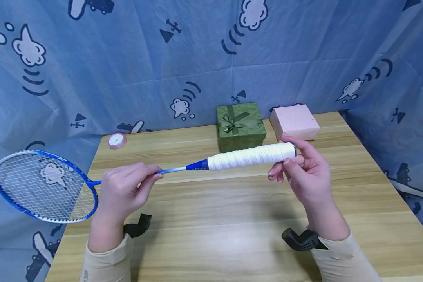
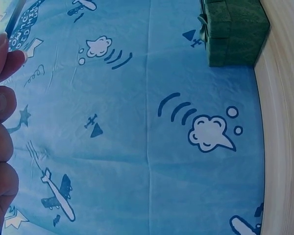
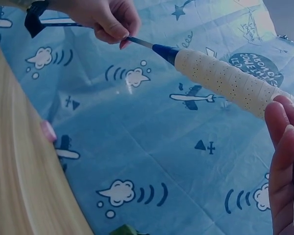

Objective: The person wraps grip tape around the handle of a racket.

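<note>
A blue and white badminton racket (image 1: 197, 165) is held up level above the table, its strung head at the left and its handle at the right. White perforated grip tape (image 1: 252, 156) wraps the handle in overlapping turns. My left hand (image 1: 125, 190) grips the thin shaft, thumb and fingers closed round it; the left wrist view shows these curled fingers (image 2: 2, 147) at its edge. With thumb and fingers my right hand (image 1: 308, 172) pinches the butt end of the handle. In the right wrist view the wrapped handle (image 3: 225, 78) runs up from the right fingertips toward the left hand.
At the back of the wooden table (image 1: 211, 227) stand a green gift box (image 1: 241, 133) with a bow and a pink box (image 1: 296, 122). A roll of pink ribbon (image 1: 116, 141) lies at the back left. Behind hangs a blue printed cloth (image 1: 127, 58).
</note>
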{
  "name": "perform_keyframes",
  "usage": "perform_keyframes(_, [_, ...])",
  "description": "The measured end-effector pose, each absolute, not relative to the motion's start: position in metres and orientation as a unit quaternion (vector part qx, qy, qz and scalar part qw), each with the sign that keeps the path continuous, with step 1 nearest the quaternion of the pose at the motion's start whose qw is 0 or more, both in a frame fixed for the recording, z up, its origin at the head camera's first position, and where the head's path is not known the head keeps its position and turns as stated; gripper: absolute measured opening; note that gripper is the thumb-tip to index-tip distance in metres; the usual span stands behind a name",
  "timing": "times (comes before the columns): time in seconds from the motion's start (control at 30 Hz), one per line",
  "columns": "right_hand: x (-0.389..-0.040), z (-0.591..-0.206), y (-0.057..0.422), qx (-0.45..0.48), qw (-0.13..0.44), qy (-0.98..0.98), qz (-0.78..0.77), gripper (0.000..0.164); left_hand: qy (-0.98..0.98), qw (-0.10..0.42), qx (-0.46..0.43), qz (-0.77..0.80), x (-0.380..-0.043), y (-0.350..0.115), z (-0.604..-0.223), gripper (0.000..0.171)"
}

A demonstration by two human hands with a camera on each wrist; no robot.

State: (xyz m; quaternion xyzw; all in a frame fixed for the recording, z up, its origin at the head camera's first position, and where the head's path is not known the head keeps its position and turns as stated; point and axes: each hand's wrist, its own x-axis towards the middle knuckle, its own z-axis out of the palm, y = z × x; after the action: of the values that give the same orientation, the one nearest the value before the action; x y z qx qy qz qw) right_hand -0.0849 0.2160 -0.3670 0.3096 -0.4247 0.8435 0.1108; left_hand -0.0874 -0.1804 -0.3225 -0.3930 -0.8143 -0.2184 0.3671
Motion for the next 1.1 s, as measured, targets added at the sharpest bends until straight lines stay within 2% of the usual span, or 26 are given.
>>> perform_keyframes(0.3, [-0.0824,-0.3639,0.2094,0.265,0.178,-0.465,0.826,0.035,-0.811,0.37,-0.395,-0.223,-0.0874,-0.1812,-0.3232,0.03])
perform_keyframes(0.63, [-0.0839,-0.3659,0.2117,0.314,0.144,-0.416,0.841,0.034,-0.817,0.355,-0.393,-0.229,-0.0876,-0.1816,-0.3233,0.034])
perform_keyframes(0.97, [-0.085,-0.371,0.2086,0.291,0.176,-0.405,0.848,0.021,-0.812,0.356,-0.399,-0.235,-0.0887,-0.1799,-0.3235,0.028])
perform_keyframes(1.1, [-0.0845,-0.3697,0.2097,0.287,0.176,-0.41,0.848,0.029,-0.806,0.353,-0.408,-0.244,-0.0887,-0.1797,-0.3236,0.028])
